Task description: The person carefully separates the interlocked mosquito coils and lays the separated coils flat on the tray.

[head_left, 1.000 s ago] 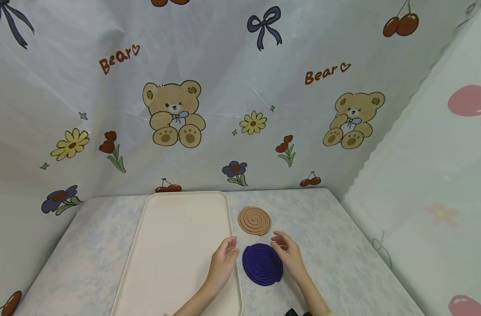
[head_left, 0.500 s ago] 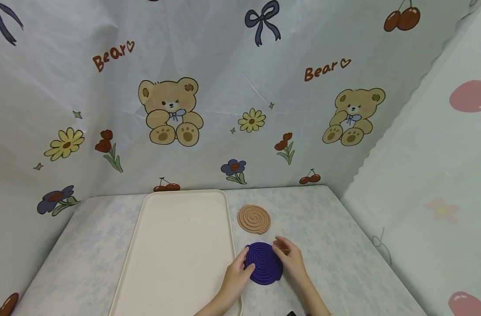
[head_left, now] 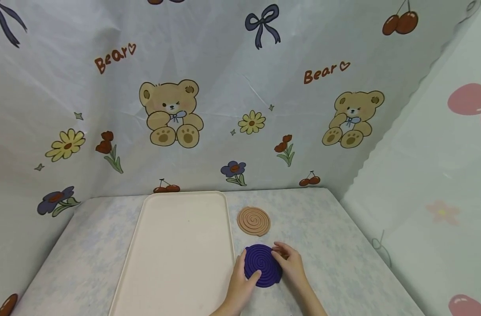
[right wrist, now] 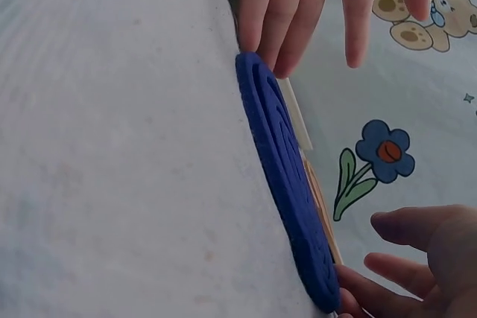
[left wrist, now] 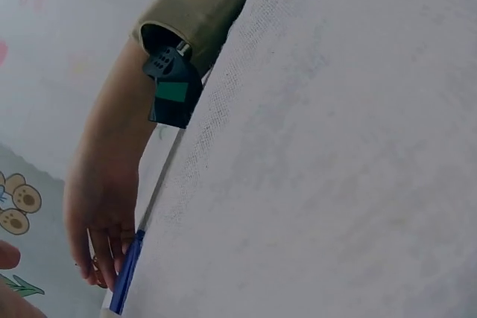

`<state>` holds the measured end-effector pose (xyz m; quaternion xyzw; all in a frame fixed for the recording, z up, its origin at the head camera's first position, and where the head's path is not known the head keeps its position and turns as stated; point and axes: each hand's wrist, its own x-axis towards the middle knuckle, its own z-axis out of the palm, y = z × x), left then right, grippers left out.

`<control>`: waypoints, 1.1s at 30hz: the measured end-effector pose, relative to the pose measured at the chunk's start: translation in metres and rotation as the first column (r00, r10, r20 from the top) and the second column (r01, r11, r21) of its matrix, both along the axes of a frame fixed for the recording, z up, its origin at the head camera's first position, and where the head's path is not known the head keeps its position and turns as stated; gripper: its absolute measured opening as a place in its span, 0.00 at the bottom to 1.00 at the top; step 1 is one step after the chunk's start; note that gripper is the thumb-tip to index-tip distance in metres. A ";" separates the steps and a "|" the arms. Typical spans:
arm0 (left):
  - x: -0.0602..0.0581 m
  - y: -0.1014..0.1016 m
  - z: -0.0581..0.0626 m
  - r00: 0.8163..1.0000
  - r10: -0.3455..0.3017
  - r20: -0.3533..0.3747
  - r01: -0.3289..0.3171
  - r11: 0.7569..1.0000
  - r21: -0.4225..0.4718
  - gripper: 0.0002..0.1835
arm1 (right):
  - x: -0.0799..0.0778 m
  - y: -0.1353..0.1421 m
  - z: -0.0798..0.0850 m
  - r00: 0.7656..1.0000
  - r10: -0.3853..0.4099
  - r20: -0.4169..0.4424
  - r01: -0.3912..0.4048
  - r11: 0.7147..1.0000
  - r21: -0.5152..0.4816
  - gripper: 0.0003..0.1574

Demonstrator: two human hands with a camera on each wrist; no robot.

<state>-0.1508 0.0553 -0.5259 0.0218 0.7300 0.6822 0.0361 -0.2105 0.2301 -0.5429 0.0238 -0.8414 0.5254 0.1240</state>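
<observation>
A dark blue round spiral mat (head_left: 262,262), coaster-like, lies flat on the table. My left hand (head_left: 239,284) is at its left edge, with the thumb over the near part of the spiral. My right hand (head_left: 292,264) is at its right edge, fingers loosely bent. In the right wrist view, the left hand's straight fingers (right wrist: 287,24) reach down to one end of the blue mat (right wrist: 287,184), while the right hand's fingers (right wrist: 380,292) meet the other end. Beyond it lies a similar tan spiral mat (head_left: 253,221).
A large cream tray (head_left: 177,254) lies left of the mats, its right rim beside my left hand. A printed bear curtain (head_left: 220,87) hangs along the back edge of the table (head_left: 343,263), with another white sheet (head_left: 429,175) on the right.
My left hand has moved right from over the tray's rim to the blue mat's left edge. The right hand has shifted slightly toward me; both mats stay in place.
</observation>
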 end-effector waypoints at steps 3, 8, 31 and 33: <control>-0.002 -0.001 -0.002 1.000 0.020 -0.018 -0.019 0.998 0.065 0.38 | 0.001 -0.002 0.003 0.999 -0.009 0.034 0.010 1.000 -0.019 0.18; -0.005 -0.003 -0.007 0.996 0.078 -0.045 -0.074 0.992 0.100 0.34 | 0.002 0.000 0.004 0.993 -0.025 0.115 0.032 0.998 -0.054 0.22; -0.011 -0.008 -0.005 0.993 0.114 -0.010 -0.110 0.978 0.177 0.30 | -0.001 -0.002 0.011 0.957 0.019 0.290 0.092 0.927 -0.364 0.30; -0.012 -0.008 -0.004 0.993 0.121 -0.007 -0.118 0.977 0.180 0.30 | -0.001 -0.001 0.011 0.960 0.026 0.279 0.088 0.918 -0.386 0.30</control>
